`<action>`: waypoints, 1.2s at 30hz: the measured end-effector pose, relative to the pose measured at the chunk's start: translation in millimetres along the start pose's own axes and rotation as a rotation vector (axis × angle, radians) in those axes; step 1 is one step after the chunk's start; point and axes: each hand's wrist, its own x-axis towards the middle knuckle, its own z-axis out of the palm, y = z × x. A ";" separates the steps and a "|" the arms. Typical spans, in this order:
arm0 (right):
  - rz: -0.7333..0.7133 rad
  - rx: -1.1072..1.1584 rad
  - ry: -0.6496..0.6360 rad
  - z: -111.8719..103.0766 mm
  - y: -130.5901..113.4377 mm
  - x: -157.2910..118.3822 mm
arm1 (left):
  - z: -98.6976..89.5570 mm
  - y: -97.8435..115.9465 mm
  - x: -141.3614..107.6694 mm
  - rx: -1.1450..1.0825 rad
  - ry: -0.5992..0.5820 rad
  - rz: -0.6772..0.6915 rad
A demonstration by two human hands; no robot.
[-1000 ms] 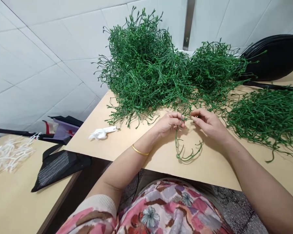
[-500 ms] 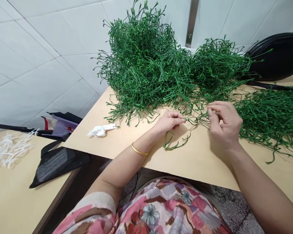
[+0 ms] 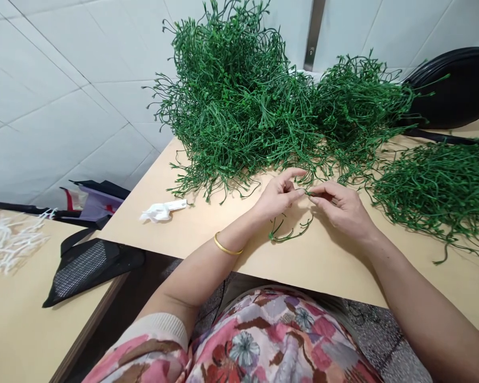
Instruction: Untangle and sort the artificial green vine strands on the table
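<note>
Green stem between left hand and right hand, at the thumb tips, its short visible length running crosswise; right hand pinching it; left thumb meeting it, index finger raised, grip otherwise hidden; green sprig, thin, curved, branched, bodyward over the surface, nearer the left hand; any join between the 2 unclear.
</note>
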 end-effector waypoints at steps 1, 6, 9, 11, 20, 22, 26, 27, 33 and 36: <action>0.041 0.041 -0.019 0.0 1.2 0.3 | 0.4 -0.9 0.4 0.060 -0.009 0.048; 0.014 0.039 -0.031 0.5 5.6 1.6 | 1.5 -6.8 3.0 0.231 -0.047 0.087; -0.114 -0.079 -0.014 0.8 4.0 1.8 | 1.5 -9.0 3.2 0.315 -0.052 0.056; -0.122 -0.090 -0.033 1.0 2.6 1.5 | 1.7 -9.9 2.6 0.407 -0.030 0.074; 0.236 0.286 -0.230 4.9 2.8 1.9 | 5.5 -10.1 -2.0 0.680 0.023 0.184; 0.239 0.216 -0.231 6.3 0.9 2.3 | 5.7 -11.0 -1.5 0.649 0.004 0.184; 0.214 0.006 -0.238 6.0 -3.9 2.1 | 2.3 -10.2 2.3 0.387 -0.072 0.119; 0.206 -0.013 -0.244 4.8 -4.6 1.7 | 0.5 -8.3 3.0 0.302 -0.115 0.081; 0.077 0.459 -0.440 -10.1 -7.9 -5.7 | -12.1 8.4 -5.1 -0.154 -0.482 -0.209; -0.026 0.825 -0.500 -19.4 -9.6 -8.5 | -14.4 7.2 -9.7 -0.369 -0.595 -0.233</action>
